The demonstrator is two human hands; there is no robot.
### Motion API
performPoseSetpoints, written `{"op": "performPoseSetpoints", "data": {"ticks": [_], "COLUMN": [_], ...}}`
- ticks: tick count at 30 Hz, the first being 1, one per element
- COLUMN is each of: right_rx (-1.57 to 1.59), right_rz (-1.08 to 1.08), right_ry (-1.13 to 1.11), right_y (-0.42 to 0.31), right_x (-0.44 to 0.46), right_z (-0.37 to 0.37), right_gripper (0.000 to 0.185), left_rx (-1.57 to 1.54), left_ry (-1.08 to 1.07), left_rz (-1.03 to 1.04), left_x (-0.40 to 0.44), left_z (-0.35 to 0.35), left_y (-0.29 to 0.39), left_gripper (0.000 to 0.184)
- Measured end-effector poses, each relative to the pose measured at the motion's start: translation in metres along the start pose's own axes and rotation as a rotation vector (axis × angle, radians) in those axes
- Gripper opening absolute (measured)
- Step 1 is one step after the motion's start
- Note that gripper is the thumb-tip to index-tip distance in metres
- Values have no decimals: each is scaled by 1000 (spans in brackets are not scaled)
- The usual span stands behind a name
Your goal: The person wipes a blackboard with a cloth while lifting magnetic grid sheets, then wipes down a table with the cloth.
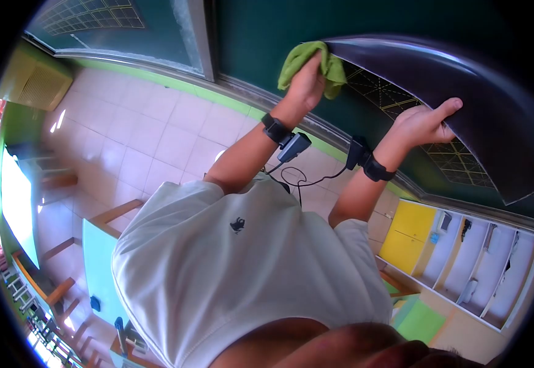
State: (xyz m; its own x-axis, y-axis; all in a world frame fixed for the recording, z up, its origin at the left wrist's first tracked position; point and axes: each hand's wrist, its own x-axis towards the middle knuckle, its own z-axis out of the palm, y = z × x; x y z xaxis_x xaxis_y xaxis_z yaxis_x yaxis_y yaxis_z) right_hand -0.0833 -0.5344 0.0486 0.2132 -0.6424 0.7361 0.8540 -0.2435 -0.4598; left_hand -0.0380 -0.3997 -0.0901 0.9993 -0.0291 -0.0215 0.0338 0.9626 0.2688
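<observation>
A green cloth (291,64) is bunched in my left hand (308,83), whose fingers are partly hidden by it. The cloth lies against the corner of a dark, glossy, flexible sheet (463,80), in front of the green chalkboard (261,43). My right hand (425,124) grips the sheet's lower edge, thumb on the near face and the other fingers partly hidden behind. The sheet bows outward from the board. Yellow grid lines (457,162) show on a dark surface beneath it. Each wrist wears a black strap with a small device (294,147).
A cable (316,180) hangs between the wrist devices. Low shelves (463,264) with yellow doors (409,236) stand at lower right. A pale blue table (101,264) and wooden furniture are at left. A beige box-like unit (43,80) stands by the far wall on the tiled floor (175,132).
</observation>
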Motion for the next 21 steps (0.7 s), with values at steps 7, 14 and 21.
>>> {"op": "performPoseSetpoints", "data": {"ticks": [7,14,21], "right_rx": [-122,-81,-24], "right_rz": [-84,-24,53], "right_ry": [28,-6,4], "right_y": [8,16,9], "right_x": [2,8,7], "right_z": [18,9,12], "right_gripper": [33,40,44], "left_rx": [-20,53,14], "left_ry": [39,84,88], "left_rz": [19,-111,-151], "left_x": [11,4,-5], "left_z": [-5,-12,-7], "left_y": [36,41,40], "left_gripper": [19,20,17]}}
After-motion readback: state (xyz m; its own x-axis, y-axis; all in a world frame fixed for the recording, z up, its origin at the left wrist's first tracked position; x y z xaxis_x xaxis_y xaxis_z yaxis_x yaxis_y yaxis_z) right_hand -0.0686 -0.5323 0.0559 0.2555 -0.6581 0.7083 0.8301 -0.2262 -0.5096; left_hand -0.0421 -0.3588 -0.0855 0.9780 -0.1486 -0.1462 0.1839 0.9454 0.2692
